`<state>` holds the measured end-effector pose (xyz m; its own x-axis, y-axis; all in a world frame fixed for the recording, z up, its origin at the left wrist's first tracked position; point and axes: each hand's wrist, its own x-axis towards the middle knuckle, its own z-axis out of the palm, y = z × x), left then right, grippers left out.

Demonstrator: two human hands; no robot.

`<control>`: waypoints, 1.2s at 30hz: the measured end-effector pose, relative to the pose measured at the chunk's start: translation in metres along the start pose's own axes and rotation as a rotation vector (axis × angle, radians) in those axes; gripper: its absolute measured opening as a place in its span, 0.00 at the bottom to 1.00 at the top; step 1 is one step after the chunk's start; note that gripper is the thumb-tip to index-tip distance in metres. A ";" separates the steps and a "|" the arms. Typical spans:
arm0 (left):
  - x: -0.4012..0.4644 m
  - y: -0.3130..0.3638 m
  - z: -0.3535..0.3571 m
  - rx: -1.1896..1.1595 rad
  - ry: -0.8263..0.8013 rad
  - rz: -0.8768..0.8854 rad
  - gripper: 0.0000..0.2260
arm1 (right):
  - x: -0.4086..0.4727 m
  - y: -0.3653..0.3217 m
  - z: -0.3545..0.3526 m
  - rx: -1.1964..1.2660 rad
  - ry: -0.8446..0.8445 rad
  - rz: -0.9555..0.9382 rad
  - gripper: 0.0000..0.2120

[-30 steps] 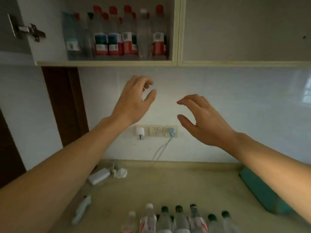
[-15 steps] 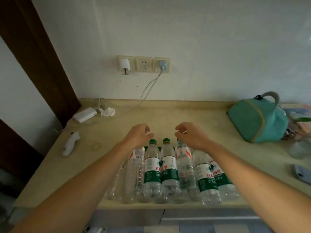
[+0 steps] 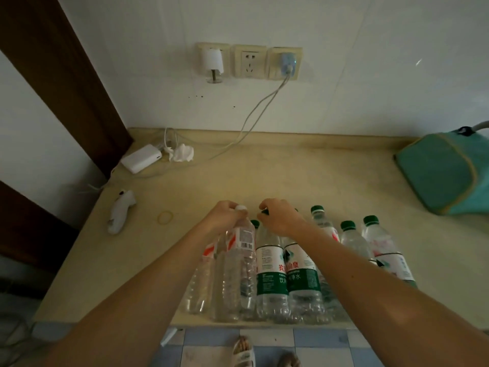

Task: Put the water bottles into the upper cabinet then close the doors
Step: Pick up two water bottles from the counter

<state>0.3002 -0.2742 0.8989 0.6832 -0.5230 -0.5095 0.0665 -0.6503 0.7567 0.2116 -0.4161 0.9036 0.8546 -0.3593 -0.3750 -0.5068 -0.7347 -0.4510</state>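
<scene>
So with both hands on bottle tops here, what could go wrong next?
The left hand pinches only the white-capped bottle at its cap, so it could slip or swing. The bottles are tightly packed near the counter edge; lifting the green-label bottle with the right hand may topple neighbours onto the floor.

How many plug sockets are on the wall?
3, in a row on the white wall: the left cream socket holds a white plug, the middle socket is free, the right socket holds a blue charger. None looks hidden.
</scene>
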 end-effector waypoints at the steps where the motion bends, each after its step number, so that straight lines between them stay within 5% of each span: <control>1: 0.001 -0.001 -0.001 -0.037 -0.006 0.004 0.15 | 0.004 -0.001 0.001 -0.007 -0.011 0.003 0.16; 9: 0.004 -0.001 -0.024 -0.251 -0.045 0.082 0.05 | 0.001 -0.005 -0.040 0.400 0.001 0.033 0.17; 14: -0.006 0.034 -0.054 -0.298 -0.007 0.313 0.09 | -0.023 -0.020 -0.107 0.594 0.094 -0.121 0.19; 19: -0.013 0.077 -0.072 -0.178 0.211 0.578 0.12 | -0.031 -0.035 -0.142 0.322 0.435 -0.209 0.20; 25: 0.004 0.079 -0.055 -0.018 0.378 0.706 0.16 | -0.005 -0.035 -0.119 0.241 0.631 -0.248 0.18; 36: 0.040 0.058 -0.045 -0.006 0.377 0.670 0.17 | 0.035 -0.014 -0.085 0.251 0.627 -0.276 0.19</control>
<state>0.3640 -0.3075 0.9407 0.7809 -0.5801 0.2318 -0.4459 -0.2578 0.8571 0.2584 -0.4673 0.9662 0.8213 -0.4975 0.2793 -0.2101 -0.7189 -0.6626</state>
